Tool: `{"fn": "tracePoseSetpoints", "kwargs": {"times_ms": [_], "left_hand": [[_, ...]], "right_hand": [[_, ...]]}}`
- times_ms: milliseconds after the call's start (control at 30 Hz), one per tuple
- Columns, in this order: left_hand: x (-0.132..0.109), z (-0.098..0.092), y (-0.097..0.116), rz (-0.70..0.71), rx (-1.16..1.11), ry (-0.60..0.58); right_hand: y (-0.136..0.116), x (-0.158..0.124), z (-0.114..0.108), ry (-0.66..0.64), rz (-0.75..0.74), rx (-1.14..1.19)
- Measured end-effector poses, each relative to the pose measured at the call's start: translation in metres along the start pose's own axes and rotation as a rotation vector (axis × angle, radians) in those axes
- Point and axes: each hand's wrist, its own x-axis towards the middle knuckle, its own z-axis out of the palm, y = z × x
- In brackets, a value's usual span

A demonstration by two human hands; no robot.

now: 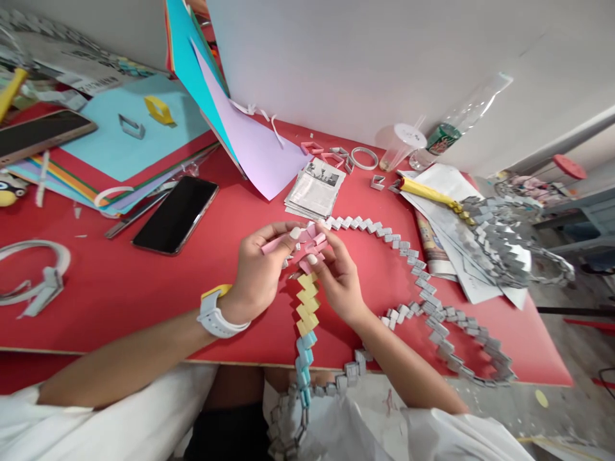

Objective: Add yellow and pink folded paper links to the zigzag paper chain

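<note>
My left hand (262,269), with a white watch on its wrist, pinches a folded pink paper strip (273,244) against the pink end of a woven paper chain (307,301). My right hand (339,275) grips the same pink links (314,246) from the right. Below my hands the chain runs through yellow links, then blue links (303,368), down over the table edge toward my lap. A long grey newspaper part of the chain (423,288) loops across the red table (144,288) to the right.
A black phone (175,213) lies left of my hands, a second phone (38,134) at far left. Coloured paper sheets (120,141) are stacked at the back left; newspaper squares (314,189), loose folded links, a plastic cup (401,147) and bottle (456,128) sit behind. Another grey chain heap (500,243) rests on papers at right.
</note>
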Motion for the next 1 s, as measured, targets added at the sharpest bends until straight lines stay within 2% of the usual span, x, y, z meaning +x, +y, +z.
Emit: {"fn": "tracePoseSetpoints", "kwargs": {"times_ms": [133,233,367,533,700,767,933,1000], "left_hand": [[-0.003,0.005,-0.010,-0.016,-0.027,0.006],[-0.003,0.002,-0.005,0.102,0.132,-0.091],[0.002,-0.005,0.007,0.280,0.422,-0.246],[0.006,-0.008,0.010,0.317,0.527,-0.223],[0.004,-0.008,0.010,0.360,0.556,-0.193],[0.005,-0.010,0.009,0.427,0.610,-0.200],[0.008,-0.015,0.005,0.726,0.804,-0.301],[0.007,-0.015,0.005,0.790,0.852,-0.326]], "right_hand": [[0.000,-0.004,0.005,0.019,-0.075,-0.038],[-0.005,-0.003,0.002,0.060,-0.070,-0.024],[-0.012,0.001,-0.004,0.065,0.006,0.059],[-0.014,0.001,-0.005,0.078,0.061,0.100],[-0.017,0.002,-0.008,0.016,0.094,0.129],[-0.020,0.005,-0.012,-0.009,0.113,0.141],[-0.026,0.014,-0.025,-0.018,0.173,0.131],[-0.026,0.016,-0.029,-0.014,0.190,0.107]]}}
